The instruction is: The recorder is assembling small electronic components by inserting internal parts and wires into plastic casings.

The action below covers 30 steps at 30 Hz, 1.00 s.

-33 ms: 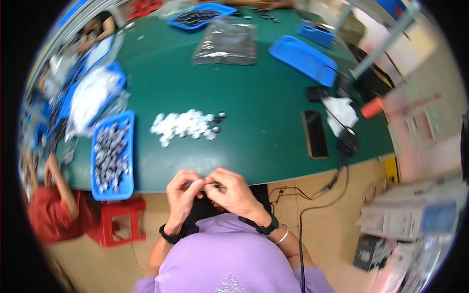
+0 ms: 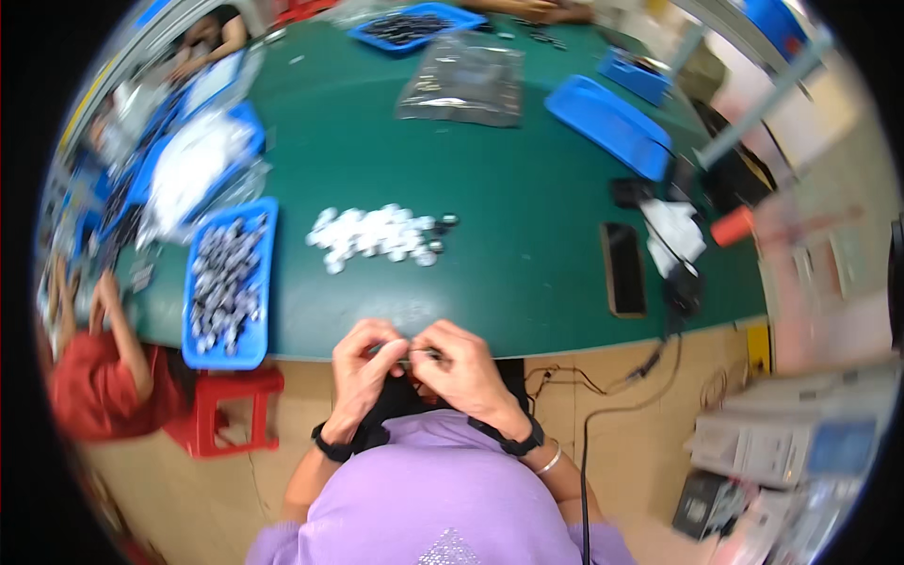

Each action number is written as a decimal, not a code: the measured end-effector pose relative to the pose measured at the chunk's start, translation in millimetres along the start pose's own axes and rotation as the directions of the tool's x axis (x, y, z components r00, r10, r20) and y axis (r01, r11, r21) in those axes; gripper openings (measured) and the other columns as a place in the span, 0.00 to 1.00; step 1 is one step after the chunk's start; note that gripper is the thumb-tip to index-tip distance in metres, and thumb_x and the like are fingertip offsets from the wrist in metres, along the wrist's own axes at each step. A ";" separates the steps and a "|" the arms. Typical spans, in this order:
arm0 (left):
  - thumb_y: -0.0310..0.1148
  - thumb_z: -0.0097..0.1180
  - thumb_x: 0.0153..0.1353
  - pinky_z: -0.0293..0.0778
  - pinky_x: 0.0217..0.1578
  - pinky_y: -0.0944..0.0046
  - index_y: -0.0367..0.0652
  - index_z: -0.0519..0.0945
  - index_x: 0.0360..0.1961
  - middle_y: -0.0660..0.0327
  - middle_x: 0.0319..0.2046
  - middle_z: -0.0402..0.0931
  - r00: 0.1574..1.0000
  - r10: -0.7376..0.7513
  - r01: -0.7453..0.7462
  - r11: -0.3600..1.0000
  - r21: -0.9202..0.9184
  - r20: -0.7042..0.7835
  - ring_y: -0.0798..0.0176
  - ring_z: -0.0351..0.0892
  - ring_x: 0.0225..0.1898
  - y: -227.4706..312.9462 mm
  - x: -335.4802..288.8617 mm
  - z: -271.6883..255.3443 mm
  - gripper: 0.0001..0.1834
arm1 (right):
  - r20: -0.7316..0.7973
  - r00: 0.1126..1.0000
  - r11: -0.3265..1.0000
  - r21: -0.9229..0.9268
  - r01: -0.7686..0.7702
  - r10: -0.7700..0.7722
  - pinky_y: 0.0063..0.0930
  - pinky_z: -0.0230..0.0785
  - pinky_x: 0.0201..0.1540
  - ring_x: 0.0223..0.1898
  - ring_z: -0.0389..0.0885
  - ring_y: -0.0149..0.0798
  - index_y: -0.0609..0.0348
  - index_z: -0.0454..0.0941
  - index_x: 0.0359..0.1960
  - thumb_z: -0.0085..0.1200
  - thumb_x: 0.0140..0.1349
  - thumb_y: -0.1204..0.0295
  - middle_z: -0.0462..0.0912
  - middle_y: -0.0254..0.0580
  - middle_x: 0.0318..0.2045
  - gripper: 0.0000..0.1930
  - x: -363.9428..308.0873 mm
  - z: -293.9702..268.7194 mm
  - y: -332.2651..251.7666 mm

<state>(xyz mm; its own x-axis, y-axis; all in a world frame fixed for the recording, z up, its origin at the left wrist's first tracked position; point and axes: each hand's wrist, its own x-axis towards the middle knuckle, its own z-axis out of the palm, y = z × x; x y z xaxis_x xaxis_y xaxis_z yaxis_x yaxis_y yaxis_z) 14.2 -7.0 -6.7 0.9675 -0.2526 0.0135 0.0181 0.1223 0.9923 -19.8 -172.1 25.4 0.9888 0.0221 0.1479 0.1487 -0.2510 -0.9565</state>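
My left hand point(image 2: 363, 373) and my right hand point(image 2: 460, 373) meet at the near edge of the green table point(image 2: 395, 311), fingertips pinched close together. Between them is something small and dark, mostly covered by the fingers, so its kind does not show. Beyond the hands lies a loose pile of small round white pieces point(image 2: 377, 233), with a few dark, shiny ones point(image 2: 449, 220) at its right end. To the left, a blue tray point(image 2: 266, 282) holds many small grey and black parts point(image 2: 226, 282).
A phone point(image 2: 623, 271), a white cloth point(image 2: 675, 233) and cables lie at the right. An empty blue tray point(image 2: 612, 127) and a grey plastic bag point(image 2: 461, 83) are farther back. A person in red point(image 2: 99, 391) sits at the left near a red stool point(image 2: 235, 414).
The table and its things sit slightly farther right in the picture, as the view has turned a little. My hands stay together, with the fingertips slightly shifted.
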 end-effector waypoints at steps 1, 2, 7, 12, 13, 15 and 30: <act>0.20 0.59 0.55 0.71 0.20 0.76 0.35 0.78 0.28 0.61 0.33 0.71 1.000 -0.019 0.019 1.000 -0.010 -0.010 0.71 0.74 0.26 -0.3 2.0 -2.3 0.02 | -0.022 0.999 0.998 -0.056 0.027 -0.029 0.23 0.60 0.24 0.22 0.67 0.27 0.64 0.73 0.27 0.54 0.58 0.76 0.71 0.37 0.23 0.05 0.5 1.3 0.8; 0.21 0.59 0.56 0.70 0.19 0.75 0.35 0.78 0.27 0.61 0.32 0.72 0.998 -0.045 0.042 0.996 -0.081 -0.040 0.71 0.74 0.26 3.8 3.4 -1.7 0.02 | -0.042 0.999 0.999 -0.039 0.028 -0.030 0.22 0.58 0.24 0.22 0.66 0.26 0.63 0.73 0.25 0.53 0.58 0.77 0.70 0.35 0.23 0.05 -0.1 1.7 0.9; 0.30 0.54 0.63 0.72 0.24 0.74 0.36 0.80 0.36 0.60 0.38 0.76 0.960 -0.271 0.230 0.905 -0.358 -0.071 0.72 0.74 0.32 19.6 5.4 -31.1 0.07 | -0.138 0.983 0.984 0.141 -0.105 0.125 0.19 0.56 0.26 0.23 0.62 0.23 0.62 0.71 0.26 0.51 0.61 0.78 0.69 0.29 0.22 0.05 -6.1 -12.4 0.0; 0.33 0.52 0.65 0.72 0.34 0.76 0.36 0.73 0.54 0.60 0.43 0.76 0.935 -0.332 0.341 0.743 -0.576 0.125 0.73 0.74 0.37 30.9 4.0 -37.7 0.18 | -0.117 0.993 0.999 0.047 -0.021 0.026 0.18 0.58 0.28 0.25 0.65 0.23 0.65 0.75 0.30 0.52 0.61 0.78 0.73 0.32 0.25 0.03 9.2 -5.0 -9.2; 0.33 0.51 0.65 0.72 0.33 0.76 0.36 0.73 0.54 0.59 0.43 0.76 0.935 -0.323 0.342 0.725 -0.598 0.144 0.73 0.74 0.37 28.4 2.9 -37.1 0.18 | -0.118 0.993 1.000 -0.012 -0.002 0.000 0.20 0.60 0.28 0.25 0.67 0.25 0.66 0.76 0.31 0.52 0.61 0.79 0.73 0.34 0.26 0.03 13.1 -0.3 -17.7; 0.33 0.51 0.66 0.72 0.33 0.75 0.37 0.72 0.54 0.58 0.42 0.77 0.936 -0.300 0.347 0.688 -0.638 0.185 0.72 0.74 0.37 22.2 1.6 -34.9 0.17 | -0.120 0.991 0.995 -0.091 0.040 -0.050 0.22 0.62 0.29 0.26 0.69 0.28 0.66 0.77 0.32 0.53 0.60 0.80 0.74 0.36 0.27 0.02 17.0 6.4 -22.4; 0.31 0.50 0.66 0.74 0.30 0.77 0.37 0.73 0.51 0.52 0.43 0.77 0.908 -0.319 0.414 0.576 -0.705 0.273 0.71 0.76 0.36 8.5 3.2 -28.5 0.15 | -0.162 0.974 0.934 -0.344 0.095 -0.159 0.30 0.63 0.21 0.19 0.71 0.35 0.60 0.79 0.29 0.62 0.51 0.81 0.69 0.38 0.23 0.05 13.4 17.5 -23.6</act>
<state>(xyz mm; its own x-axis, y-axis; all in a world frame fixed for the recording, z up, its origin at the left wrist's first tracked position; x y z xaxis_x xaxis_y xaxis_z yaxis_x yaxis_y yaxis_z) 24.6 20.6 -1.7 0.8037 -0.5300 -0.2706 0.5888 0.6423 0.4906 -9.7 -149.0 45.5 0.9368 -0.0950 0.3368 0.2277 -0.5653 -0.7929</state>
